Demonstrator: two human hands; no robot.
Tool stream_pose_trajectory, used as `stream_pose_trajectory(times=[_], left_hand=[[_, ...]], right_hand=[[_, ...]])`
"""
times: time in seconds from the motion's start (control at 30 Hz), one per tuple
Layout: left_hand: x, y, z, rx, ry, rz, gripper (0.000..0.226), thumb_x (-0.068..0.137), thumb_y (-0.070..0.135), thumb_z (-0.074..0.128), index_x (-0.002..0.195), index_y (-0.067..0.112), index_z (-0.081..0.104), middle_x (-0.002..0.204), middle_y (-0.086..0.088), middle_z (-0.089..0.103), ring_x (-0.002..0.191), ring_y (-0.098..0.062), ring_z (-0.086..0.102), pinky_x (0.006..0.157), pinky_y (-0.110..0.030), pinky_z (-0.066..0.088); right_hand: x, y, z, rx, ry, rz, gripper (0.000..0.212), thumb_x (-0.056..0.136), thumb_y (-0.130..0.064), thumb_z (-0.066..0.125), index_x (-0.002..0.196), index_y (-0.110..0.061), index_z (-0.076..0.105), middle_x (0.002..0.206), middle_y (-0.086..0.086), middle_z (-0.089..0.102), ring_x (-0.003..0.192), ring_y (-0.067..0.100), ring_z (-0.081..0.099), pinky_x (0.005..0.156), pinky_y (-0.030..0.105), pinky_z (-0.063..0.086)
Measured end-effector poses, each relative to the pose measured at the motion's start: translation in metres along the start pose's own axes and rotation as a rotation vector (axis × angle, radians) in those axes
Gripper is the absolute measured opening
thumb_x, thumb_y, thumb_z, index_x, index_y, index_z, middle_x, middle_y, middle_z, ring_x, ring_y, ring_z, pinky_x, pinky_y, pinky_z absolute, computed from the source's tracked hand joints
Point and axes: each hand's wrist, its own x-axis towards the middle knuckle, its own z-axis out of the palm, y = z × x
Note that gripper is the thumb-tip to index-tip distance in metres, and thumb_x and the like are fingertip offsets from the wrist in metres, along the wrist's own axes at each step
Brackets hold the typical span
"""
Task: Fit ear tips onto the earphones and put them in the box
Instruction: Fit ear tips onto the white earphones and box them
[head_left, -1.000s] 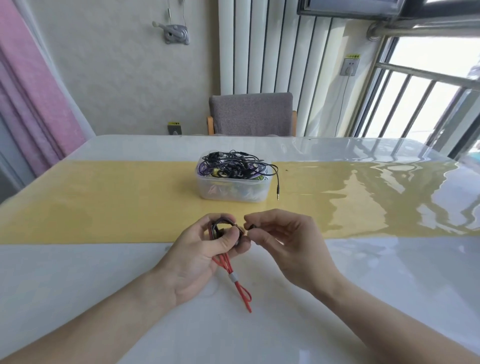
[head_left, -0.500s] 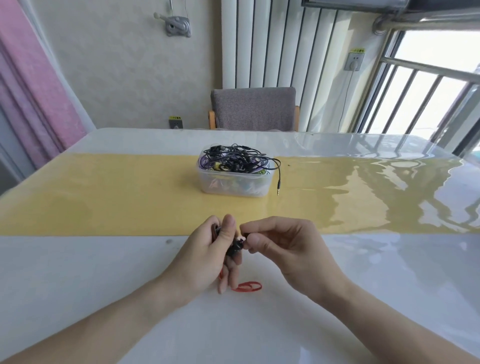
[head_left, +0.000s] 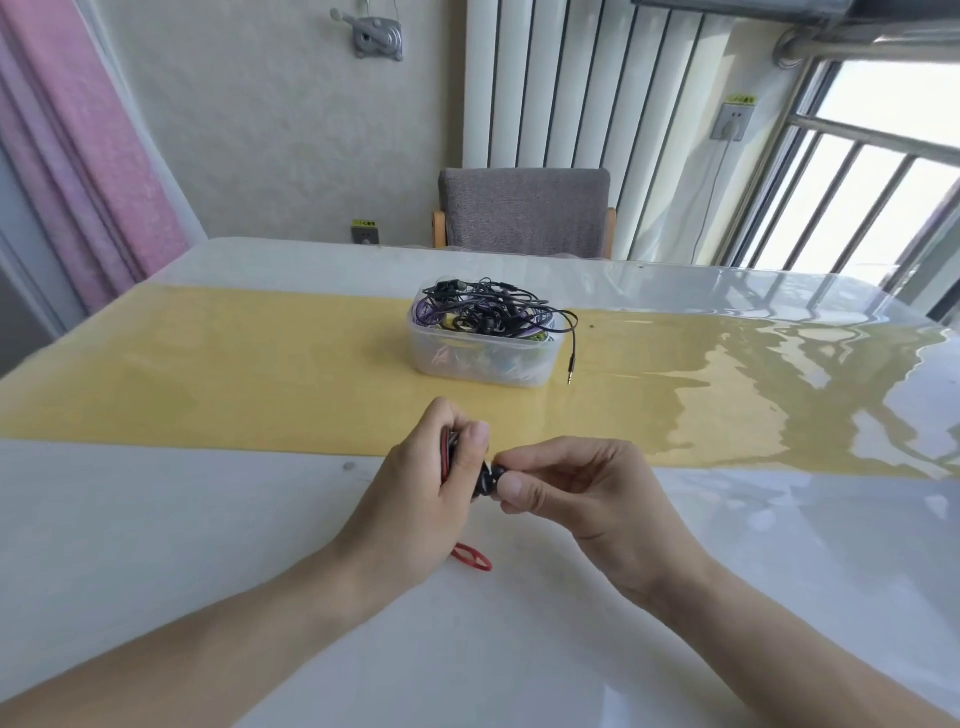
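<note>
Hands together above table: left hand (head_left: 415, 499) gripping earphone (head_left: 488, 479), right hand (head_left: 582, 499) pinching it.

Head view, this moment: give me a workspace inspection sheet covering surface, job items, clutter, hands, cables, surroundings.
Surface: glossy white table crossed by a yellow runner.
Job's things: clear box heaped with earphones; black earbud between both hands.
Clutter: nothing seen.
Hands: left hand grips the earphone bundle; right hand pinches at the earbud.
Cables: red cable loop on the table; black plug lead hanging outside the box.
Surroundings: grey chair, radiator, pink curtain, window.
</note>
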Motion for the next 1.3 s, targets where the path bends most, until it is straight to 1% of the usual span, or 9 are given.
stream_pose_trajectory(times=[0.2, 0.3, 0.4, 0.63, 0.93, 1.1, 1.17, 1.23, 1.3], left_hand=[[-0.001, 0.004, 0.000, 0.116, 0.020, 0.071, 0.030, 0.093, 0.047, 0.036, 0.083, 0.020, 0.041, 0.054, 0.015, 0.047, 0.048, -0.009, 0.041, 0.050, -0.024, 0.033], [-0.001, 0.003, 0.000, 0.123, 0.024, 0.081, 0.028, 0.094, 0.046, 0.037, 0.084, 0.020, 0.042, 0.056, 0.016, 0.049, 0.049, -0.008, 0.044, 0.051, -0.024, 0.034], [-0.002, 0.002, 0.001, 0.139, 0.022, 0.107, 0.028, 0.096, 0.047, 0.037, 0.083, 0.023, 0.042, 0.060, 0.014, 0.050, 0.054, -0.010, 0.046, 0.055, -0.030, 0.040], [-0.003, 0.000, 0.003, 0.182, 0.009, 0.184, 0.021, 0.098, 0.041, 0.039, 0.084, 0.025, 0.040, 0.064, 0.013, 0.050, 0.055, -0.010, 0.047, 0.055, -0.033, 0.041], [-0.005, -0.001, 0.007, 0.225, 0.028, 0.243, 0.018, 0.099, 0.041, 0.038, 0.087, 0.027, 0.038, 0.069, 0.014, 0.053, 0.054, -0.008, 0.049, 0.048, -0.014, 0.035], [-0.005, -0.001, 0.010, 0.242, 0.053, 0.283, 0.023, 0.097, 0.047, 0.034, 0.088, 0.026, 0.039, 0.066, 0.016, 0.052, 0.055, -0.005, 0.049, 0.051, -0.021, 0.039], [-0.005, 0.000, 0.012, 0.260, 0.055, 0.300, 0.022, 0.097, 0.047, 0.034, 0.089, 0.027, 0.038, 0.064, 0.017, 0.051, 0.053, -0.003, 0.048, 0.050, -0.019, 0.037], [-0.005, 0.002, 0.012, 0.271, 0.052, 0.300, 0.020, 0.097, 0.048, 0.034, 0.088, 0.030, 0.036, 0.065, 0.017, 0.052, 0.049, -0.005, 0.050, 0.046, -0.017, 0.036], [-0.006, 0.002, 0.013, 0.265, 0.061, 0.282, 0.020, 0.097, 0.050, 0.035, 0.087, 0.033, 0.035, 0.063, 0.016, 0.053, 0.046, -0.009, 0.051, 0.042, -0.021, 0.039]], right_hand=[[-0.002, -0.004, -0.001, -0.050, -0.077, -0.007, 0.017, 0.072, -0.019, 0.079, 0.088, -0.014, 0.082, 0.085, 0.014, 0.077, 0.078, 0.022, 0.069, 0.080, 0.031, 0.058], [-0.001, -0.008, -0.003, -0.045, -0.139, 0.038, 0.018, 0.080, -0.016, 0.072, 0.095, -0.007, 0.079, 0.089, 0.018, 0.076, 0.084, 0.024, 0.072, 0.082, 0.032, 0.058], [0.001, -0.009, -0.005, 0.007, -0.171, 0.104, 0.018, 0.086, -0.011, 0.066, 0.098, 0.001, 0.073, 0.090, 0.020, 0.076, 0.084, 0.024, 0.074, 0.080, 0.028, 0.058], [0.002, -0.008, -0.008, 0.067, -0.193, 0.205, 0.021, 0.076, -0.006, 0.071, 0.096, 0.002, 0.073, 0.089, 0.022, 0.074, 0.083, 0.026, 0.074, 0.076, 0.029, 0.059], [0.004, -0.007, -0.011, 0.114, -0.217, 0.266, 0.022, 0.078, -0.009, 0.068, 0.096, 0.001, 0.075, 0.089, 0.019, 0.075, 0.081, 0.022, 0.075, 0.075, 0.026, 0.059], [0.004, -0.006, -0.012, 0.144, -0.228, 0.291, 0.023, 0.077, -0.008, 0.069, 0.096, 0.001, 0.077, 0.089, 0.019, 0.075, 0.083, 0.022, 0.074, 0.075, 0.026, 0.059], [0.003, -0.006, -0.013, 0.132, -0.219, 0.281, 0.021, 0.076, -0.007, 0.070, 0.094, 0.001, 0.078, 0.087, 0.019, 0.075, 0.082, 0.022, 0.074, 0.075, 0.026, 0.059], [0.003, -0.005, -0.013, 0.079, -0.207, 0.235, 0.019, 0.077, -0.008, 0.071, 0.092, 0.000, 0.078, 0.086, 0.018, 0.075, 0.082, 0.022, 0.074, 0.075, 0.027, 0.059], [0.001, -0.006, -0.013, 0.000, -0.189, 0.166, 0.019, 0.079, -0.008, 0.072, 0.094, 0.002, 0.078, 0.085, 0.019, 0.076, 0.081, 0.024, 0.074, 0.076, 0.029, 0.059]])
